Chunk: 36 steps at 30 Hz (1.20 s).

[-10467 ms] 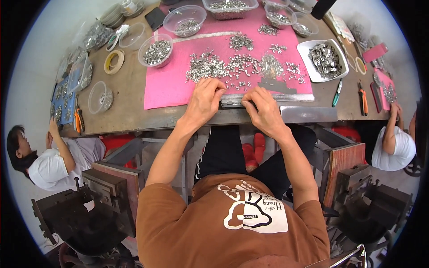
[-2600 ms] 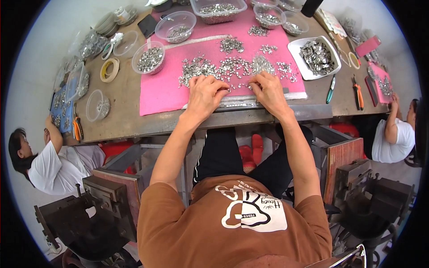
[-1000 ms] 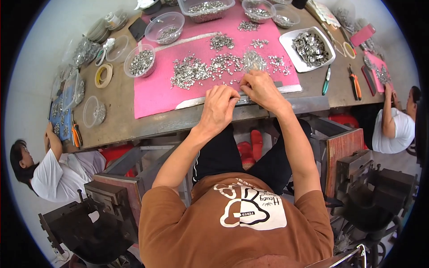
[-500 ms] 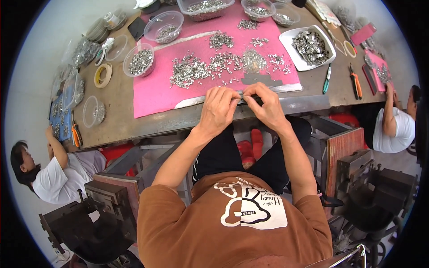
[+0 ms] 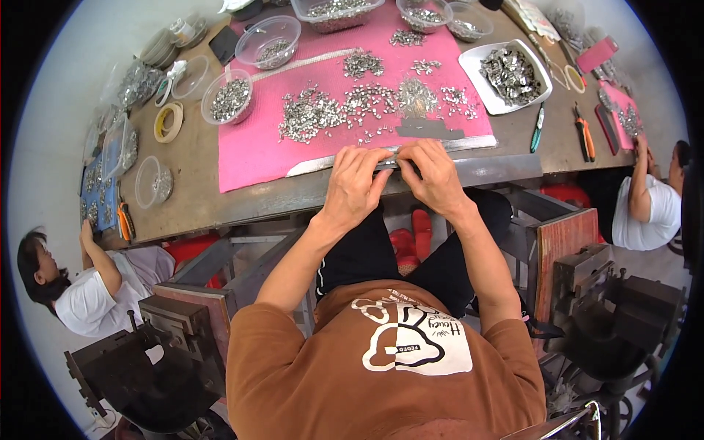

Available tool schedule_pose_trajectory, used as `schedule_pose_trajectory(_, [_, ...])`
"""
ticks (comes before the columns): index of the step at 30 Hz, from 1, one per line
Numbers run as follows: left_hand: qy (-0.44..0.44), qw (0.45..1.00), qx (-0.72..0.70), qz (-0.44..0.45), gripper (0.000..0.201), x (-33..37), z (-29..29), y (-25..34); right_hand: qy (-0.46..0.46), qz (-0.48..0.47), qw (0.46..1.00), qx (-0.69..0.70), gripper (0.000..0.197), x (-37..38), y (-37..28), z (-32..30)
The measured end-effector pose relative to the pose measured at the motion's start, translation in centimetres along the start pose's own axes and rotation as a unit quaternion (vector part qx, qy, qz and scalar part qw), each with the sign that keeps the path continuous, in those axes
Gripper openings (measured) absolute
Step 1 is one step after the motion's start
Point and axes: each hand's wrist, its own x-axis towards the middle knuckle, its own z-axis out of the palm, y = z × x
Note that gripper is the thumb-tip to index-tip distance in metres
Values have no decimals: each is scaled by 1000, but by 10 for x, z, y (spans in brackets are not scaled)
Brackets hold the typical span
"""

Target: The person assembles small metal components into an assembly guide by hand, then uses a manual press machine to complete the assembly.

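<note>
My left hand (image 5: pixel 357 183) and my right hand (image 5: pixel 433 178) meet at the front edge of the bench, fingertips almost touching. Between their pinched fingers is a small dark grey metal piece (image 5: pixel 386 164), mostly covered by the fingers, so its shape is unclear. Just beyond them lies a pink mat (image 5: pixel 257 158) with loose piles of small silver metal parts (image 5: pixel 308 116). A bunch of thin metal pins or wires (image 5: pixel 418 99) sits among the piles. Closest to my right fingers on the mat is a flat dark grey strip (image 5: pixel 430 130).
Clear plastic bowls (image 5: pixel 229 99) of metal parts stand to the left and back, a white tray (image 5: pixel 544 94) of larger pieces to the right. Orange-handled pliers (image 5: pixel 584 136), a teal-handled tool (image 5: pixel 538 128) and a tape roll (image 5: pixel 170 123) lie about. Co-workers (image 5: pixel 88 293) sit at both sides.
Both hands remain together at the bench edge and have shifted slightly; the metal piece between them shows more now. The left co-worker's arm has moved a little.
</note>
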Motion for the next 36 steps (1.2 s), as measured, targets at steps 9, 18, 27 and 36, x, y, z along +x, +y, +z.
schedule_pose_trajectory(9, [26,1000,11,-10,38,-5,3,2,-30,-34,999,-26,16,7,-2,-6])
schedule_pose_trajectory(18, [20,999,15,-23,36,-10,6,-2,-44,39,998,33,15,1,2,-6])
schedule_pose_trajectory(27, [57,993,100,-31,50,-21,-24,-6,-71,129,988,49,44,-16,2,-33])
schedule_pose_trajectory(36, [21,992,90,-85,38,-35,-35,-33,-134,123,981,60,51,-20,17,-56])
